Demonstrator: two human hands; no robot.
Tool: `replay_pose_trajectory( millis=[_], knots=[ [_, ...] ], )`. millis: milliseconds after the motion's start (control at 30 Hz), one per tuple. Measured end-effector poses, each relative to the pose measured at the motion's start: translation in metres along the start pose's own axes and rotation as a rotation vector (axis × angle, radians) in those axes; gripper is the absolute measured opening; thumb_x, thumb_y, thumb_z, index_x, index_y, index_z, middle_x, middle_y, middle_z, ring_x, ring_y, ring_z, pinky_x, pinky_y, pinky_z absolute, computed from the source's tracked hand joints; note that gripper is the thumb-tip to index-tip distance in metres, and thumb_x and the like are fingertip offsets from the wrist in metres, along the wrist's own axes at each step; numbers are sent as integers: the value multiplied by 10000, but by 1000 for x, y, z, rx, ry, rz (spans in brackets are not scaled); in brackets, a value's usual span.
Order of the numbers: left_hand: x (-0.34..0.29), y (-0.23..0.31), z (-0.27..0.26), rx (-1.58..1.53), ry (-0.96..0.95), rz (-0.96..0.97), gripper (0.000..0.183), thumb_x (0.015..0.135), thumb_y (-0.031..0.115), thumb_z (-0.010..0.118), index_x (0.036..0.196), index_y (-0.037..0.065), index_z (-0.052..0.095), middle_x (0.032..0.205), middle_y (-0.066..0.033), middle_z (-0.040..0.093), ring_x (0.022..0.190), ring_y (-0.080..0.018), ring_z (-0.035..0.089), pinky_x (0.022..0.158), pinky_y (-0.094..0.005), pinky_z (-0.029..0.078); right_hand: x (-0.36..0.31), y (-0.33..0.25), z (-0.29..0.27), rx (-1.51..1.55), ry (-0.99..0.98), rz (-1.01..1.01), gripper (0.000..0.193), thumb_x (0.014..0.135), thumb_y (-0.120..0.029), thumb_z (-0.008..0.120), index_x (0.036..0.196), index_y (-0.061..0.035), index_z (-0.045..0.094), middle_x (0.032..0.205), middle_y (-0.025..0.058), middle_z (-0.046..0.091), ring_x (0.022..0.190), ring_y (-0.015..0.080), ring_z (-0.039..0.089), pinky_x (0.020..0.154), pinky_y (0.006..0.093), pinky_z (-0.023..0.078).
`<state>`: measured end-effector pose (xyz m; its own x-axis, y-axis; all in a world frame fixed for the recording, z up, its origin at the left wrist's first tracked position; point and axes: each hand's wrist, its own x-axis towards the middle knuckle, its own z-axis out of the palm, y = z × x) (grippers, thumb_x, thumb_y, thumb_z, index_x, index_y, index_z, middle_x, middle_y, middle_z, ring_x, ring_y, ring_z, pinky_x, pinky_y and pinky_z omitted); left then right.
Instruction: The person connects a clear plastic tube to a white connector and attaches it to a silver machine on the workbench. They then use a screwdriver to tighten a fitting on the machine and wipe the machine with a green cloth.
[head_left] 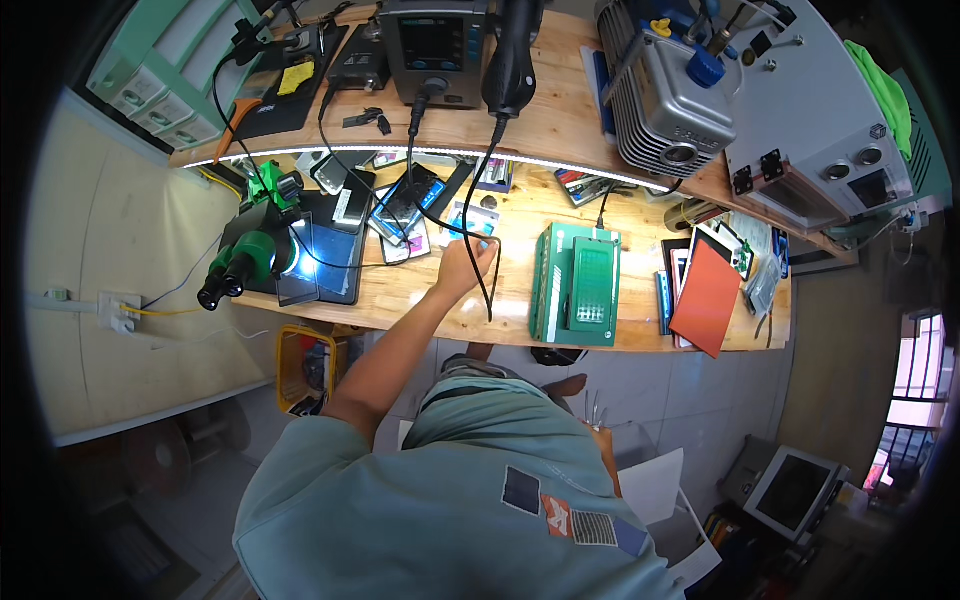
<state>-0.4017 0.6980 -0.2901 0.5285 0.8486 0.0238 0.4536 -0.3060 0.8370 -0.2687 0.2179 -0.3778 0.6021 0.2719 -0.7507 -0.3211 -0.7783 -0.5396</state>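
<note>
My left hand (466, 270) reaches over the front part of the wooden bench, its fingers drawn together. Something small and bluish shows at the fingertips; what it is I cannot make out. Just beyond the fingers lies a pale blue and white packet (474, 220). A black cable (497, 262) hangs in a loop in front of the hand. My right forearm (608, 462) hangs low beside my body. Thin metal prongs (596, 408) show near its end, and the right fingers cannot be made out. To the right of my left hand sits a green box-shaped device (548, 290).
A green microscope (250, 255) and lit dark mat stand left, beside several phones and parts. A soldering station (437, 50), black hot-air handle (512, 75) and silver machine (670, 110) occupy the shelf. An orange-red sheet (708, 298) overhangs the bench edge. A yellow basket (292, 370) stands below.
</note>
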Motion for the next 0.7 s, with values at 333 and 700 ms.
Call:
replay_pose_trajectory(
  millis=[333, 700],
  knots=[
    [132, -8, 64, 455, -171, 227, 246, 784, 67, 591, 1006, 7, 676, 1018, -242, 644, 976, -412, 618, 850, -477, 499, -61, -8, -43, -52, 116, 206, 389, 823, -343, 719, 689, 19, 668, 594, 45, 600, 561, 117, 538, 520, 350, 420],
    [158, -5, 87, 563, -166, -124, 188, 762, 53, 598, 910, -15, 692, 994, -268, 667, 953, -418, 655, 835, -475, 535, -93, 129, -63, 141, 251, 175, 317, 777, -286, 778, 686, -56, 580, 504, 16, 489, 377, 118, 410, 379, 297, 330]
  ],
)
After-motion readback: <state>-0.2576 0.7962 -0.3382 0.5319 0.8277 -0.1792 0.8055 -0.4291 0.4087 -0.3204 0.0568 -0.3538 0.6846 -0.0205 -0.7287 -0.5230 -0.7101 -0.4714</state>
